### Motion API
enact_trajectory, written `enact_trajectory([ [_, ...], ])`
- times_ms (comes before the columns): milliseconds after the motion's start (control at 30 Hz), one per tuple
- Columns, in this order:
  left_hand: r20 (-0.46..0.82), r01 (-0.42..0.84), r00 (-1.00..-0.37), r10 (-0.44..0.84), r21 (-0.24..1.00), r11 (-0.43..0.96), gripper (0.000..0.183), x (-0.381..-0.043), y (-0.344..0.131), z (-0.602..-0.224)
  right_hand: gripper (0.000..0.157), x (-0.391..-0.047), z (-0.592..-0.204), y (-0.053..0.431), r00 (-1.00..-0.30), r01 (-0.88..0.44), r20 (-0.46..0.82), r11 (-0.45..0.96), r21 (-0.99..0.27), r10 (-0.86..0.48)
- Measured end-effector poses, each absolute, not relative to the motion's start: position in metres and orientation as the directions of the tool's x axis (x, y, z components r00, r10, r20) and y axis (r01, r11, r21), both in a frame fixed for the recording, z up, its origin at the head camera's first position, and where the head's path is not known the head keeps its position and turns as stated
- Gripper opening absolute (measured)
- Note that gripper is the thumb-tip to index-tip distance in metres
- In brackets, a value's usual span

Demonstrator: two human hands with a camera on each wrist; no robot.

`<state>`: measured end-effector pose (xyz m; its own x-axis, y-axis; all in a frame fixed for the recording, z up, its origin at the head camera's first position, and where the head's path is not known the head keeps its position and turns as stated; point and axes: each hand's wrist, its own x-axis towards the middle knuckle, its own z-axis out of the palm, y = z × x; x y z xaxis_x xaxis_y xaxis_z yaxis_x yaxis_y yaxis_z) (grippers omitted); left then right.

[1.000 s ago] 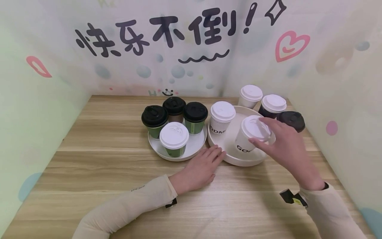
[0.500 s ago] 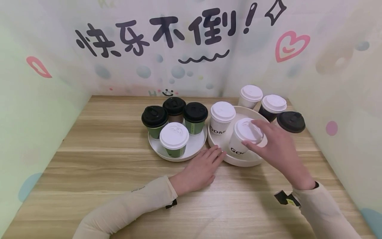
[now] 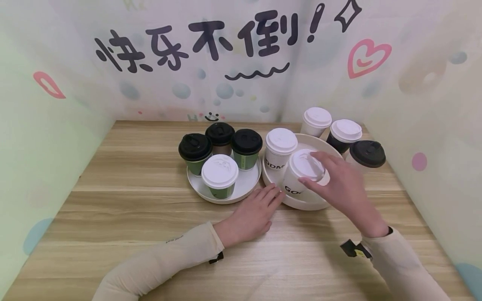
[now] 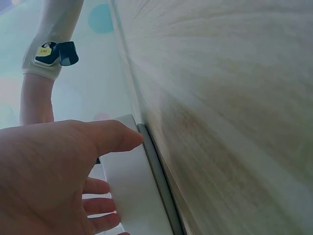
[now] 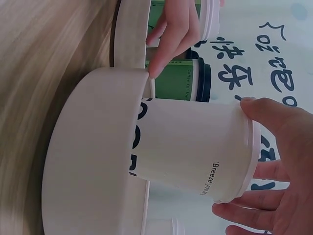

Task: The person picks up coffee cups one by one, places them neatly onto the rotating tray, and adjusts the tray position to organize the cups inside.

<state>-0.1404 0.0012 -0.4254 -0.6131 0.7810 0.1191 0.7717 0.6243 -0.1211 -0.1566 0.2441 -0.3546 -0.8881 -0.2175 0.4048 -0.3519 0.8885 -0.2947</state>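
Note:
My right hand holds a white lidded paper cup by its lid, thumb and fingers on opposite sides. The right wrist view shows the cup upright, its lower end hidden behind the wall of the round cream tray. Another white cup stands in that tray, just behind and left of the held one. My left hand lies low at the front, fingers extended against the cream tray's left wall. In the left wrist view, the thumb stretches along a pale tray wall.
A smaller white tray on the left carries three black-lidded cups and a green cup with a white lid. Behind the cream tray stand a white cup, a dark white-lidded cup and a black-lidded cup. Walls enclose the table.
My right hand has shifted left with the white cup, bringing it nearer the other white cup in the cream tray. The left hand has stayed in place.

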Motion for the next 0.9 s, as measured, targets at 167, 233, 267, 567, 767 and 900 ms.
enact_trajectory([
  [167, 0.138, 0.767, -0.616, 0.776, -0.119, 0.63, 0.073, -0.14, 0.002, -0.429, 0.069, -0.159, -0.357, 0.24, -0.886, -0.366, 0.405, 0.878, -0.309, -0.227],
  [233, 0.155, 0.769, -0.611, 0.776, -0.114, 0.629, 0.072, -0.141, 0.002, -0.43, 0.069, -0.16, -0.359, 0.239, -0.883, -0.373, 0.409, 0.875, -0.309, -0.232],
  [267, 0.164, 0.771, -0.608, 0.777, -0.11, 0.627, 0.071, -0.141, 0.002, -0.43, 0.069, -0.16, -0.359, 0.239, -0.881, -0.376, 0.412, 0.873, -0.309, -0.234],
  [567, 0.15, 0.768, -0.616, 0.774, -0.105, 0.631, 0.066, -0.141, 0.001, -0.428, 0.068, -0.162, -0.359, 0.234, -0.866, -0.399, 0.435, 0.866, -0.302, -0.248],
  [767, 0.17, 0.772, -0.609, 0.775, -0.095, 0.628, 0.065, -0.142, 0.001, -0.428, 0.068, -0.163, -0.359, 0.232, -0.864, -0.405, 0.435, 0.865, -0.297, -0.255],
  [900, 0.188, 0.776, -0.602, 0.776, -0.092, 0.624, 0.066, -0.142, 0.0, -0.429, 0.068, -0.164, -0.361, 0.232, -0.858, -0.416, 0.441, 0.86, -0.295, -0.263],
])
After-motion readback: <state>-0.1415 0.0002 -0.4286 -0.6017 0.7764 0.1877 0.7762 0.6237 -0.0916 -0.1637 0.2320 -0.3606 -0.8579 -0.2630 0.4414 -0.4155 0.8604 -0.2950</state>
